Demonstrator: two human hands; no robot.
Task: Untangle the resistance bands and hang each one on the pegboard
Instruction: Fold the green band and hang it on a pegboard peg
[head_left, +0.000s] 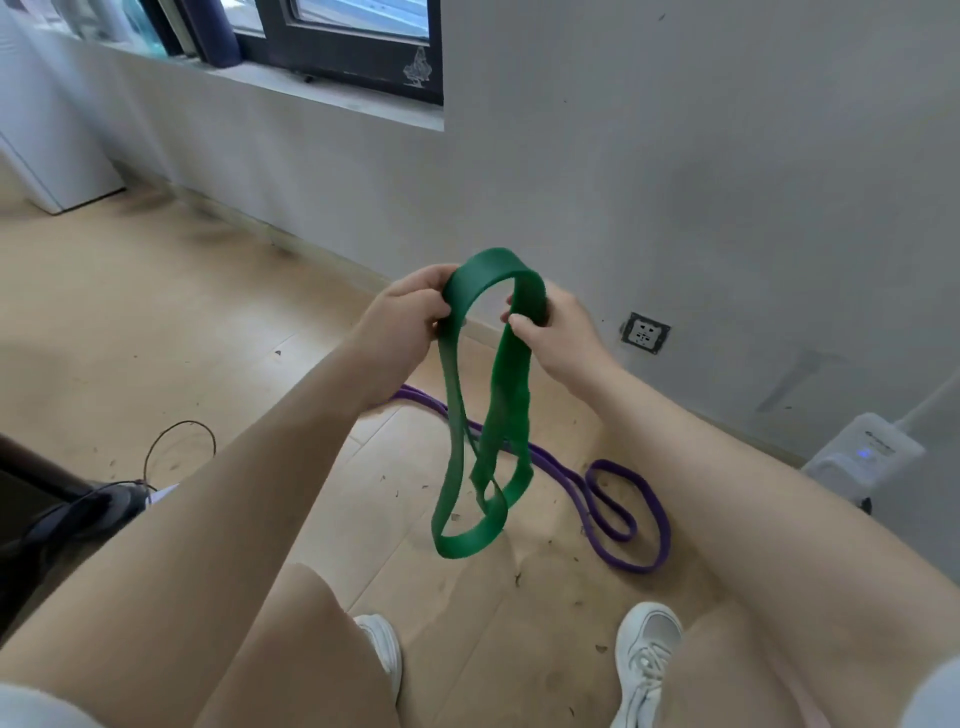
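While both hands worked at chest height, the left hand (410, 312) pinched one side of the green band (483, 415) and the right hand (550, 332) gripped the other, its lower loops hanging twisted between the forearms. To do this well, they probably needed to spread apart and let the twist drop out before hanging. Below the hands, the purple band (613, 512) lay coiled on the floor (130, 312). No container or pegboard was in view.
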